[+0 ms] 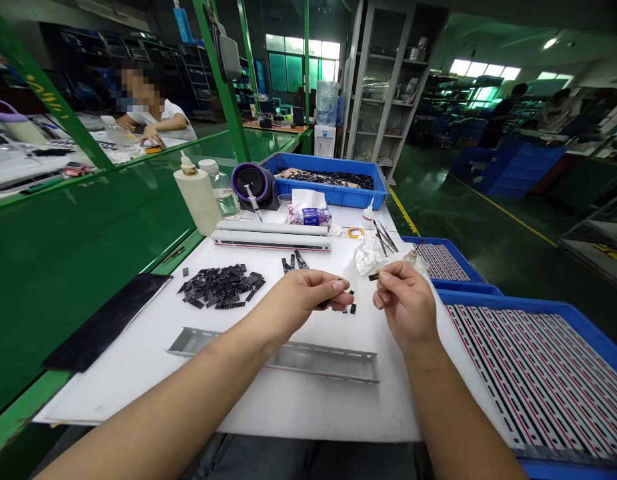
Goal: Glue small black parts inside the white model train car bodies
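Note:
My left hand (308,297) hovers over the white table (138,360), fingers curled round several small black pieces. My right hand (405,303) is beside it, thumb and fingers pinching one small black piece (373,277). Two loose black pieces (351,308) lie on the table between the hands. A pile of the same black pieces (222,287) sits to the left. A long grey metal channel (288,353) lies across the table just under my forearms.
Blue trays of striped strips (548,373) stand at the right, a blue bin (328,180) at the back. Bottles (198,200), a white bar (271,239), tweezers (385,237), crumpled tissue (367,257) and a black panel (108,320) surround the work area. Another person (153,113) sits behind the green divider.

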Tool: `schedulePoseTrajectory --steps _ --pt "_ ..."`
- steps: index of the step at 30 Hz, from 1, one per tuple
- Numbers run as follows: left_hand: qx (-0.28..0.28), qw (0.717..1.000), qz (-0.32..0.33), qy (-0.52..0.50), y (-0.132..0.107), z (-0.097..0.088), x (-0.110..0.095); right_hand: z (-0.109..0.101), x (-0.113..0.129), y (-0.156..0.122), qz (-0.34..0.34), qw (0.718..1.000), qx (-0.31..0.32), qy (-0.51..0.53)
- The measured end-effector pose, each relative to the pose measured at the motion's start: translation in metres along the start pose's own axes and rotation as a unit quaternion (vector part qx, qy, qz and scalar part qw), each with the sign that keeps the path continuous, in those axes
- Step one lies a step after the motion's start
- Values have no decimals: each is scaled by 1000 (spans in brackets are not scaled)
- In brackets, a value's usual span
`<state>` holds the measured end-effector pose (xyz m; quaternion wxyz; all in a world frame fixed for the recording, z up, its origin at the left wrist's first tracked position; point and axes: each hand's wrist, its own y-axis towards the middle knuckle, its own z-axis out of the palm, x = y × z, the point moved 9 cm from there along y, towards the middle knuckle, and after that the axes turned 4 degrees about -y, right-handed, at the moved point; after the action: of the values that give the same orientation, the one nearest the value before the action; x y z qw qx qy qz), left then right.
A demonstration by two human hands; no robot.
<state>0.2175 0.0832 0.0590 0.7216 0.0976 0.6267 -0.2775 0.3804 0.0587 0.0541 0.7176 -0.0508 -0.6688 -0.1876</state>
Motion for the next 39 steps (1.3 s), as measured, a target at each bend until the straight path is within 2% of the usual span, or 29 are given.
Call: schedulePoseTrajectory --steps 1,2,4,5,7,10,12,13,16,18,20,22,26,30,35,39 --pt "-6 1000 5 10 -1 -4 -1 -2 -6 4 23 996 0 -86" --pt "-15 1000 6 8 -2 -7 -2 -3 -12 7 38 980 10 -195" --pt "-31 999 8 -17 -4 -13 -3 0 -21 9 49 921 40 -385" --pt "-37 999 9 -33 -5 -15 -3 1 -25 9 49 896 48 -439" --pt "-37 998 12 -52 -8 -17 -6 2 -30 9 46 878 44 -474" --pt "-23 998 31 -41 -11 -15 -15 1 -30 10 37 879 20 -476" --pt "-27 998 55 -17 -13 -15 -23 0 -27 10 27 886 9 -463" --pt "-34 997 65 -7 -14 -15 -26 0 -24 10 22 901 3 -434" --pt "-45 995 87 -17 -12 -13 -31 2 -15 7 1 973 12 -230" --pt "-47 993 100 -44 -8 -9 -32 10 -9 2 -13 996 53 -73" --pt "-51 991 106 -56 -1 -6 -30 18 -3 -3 -25 996 90 8" --pt "-62 992 104 -47 6 -6 -27 18 1 -5 -30 995 91 41" --pt "-69 991 97 -62 12 -7 -20 12 4 -3 -35 998 55 28" --pt "-84 989 68 -104 12 -9 -11 15 5 -3 -45 997 63 7" --pt "-122 989 72 -35 9 -13 -13 18 2 -4 -35 996 75 39" --pt "-131 987 61 71 1 -15 -21 16 0 -2 -19 997 66 38"
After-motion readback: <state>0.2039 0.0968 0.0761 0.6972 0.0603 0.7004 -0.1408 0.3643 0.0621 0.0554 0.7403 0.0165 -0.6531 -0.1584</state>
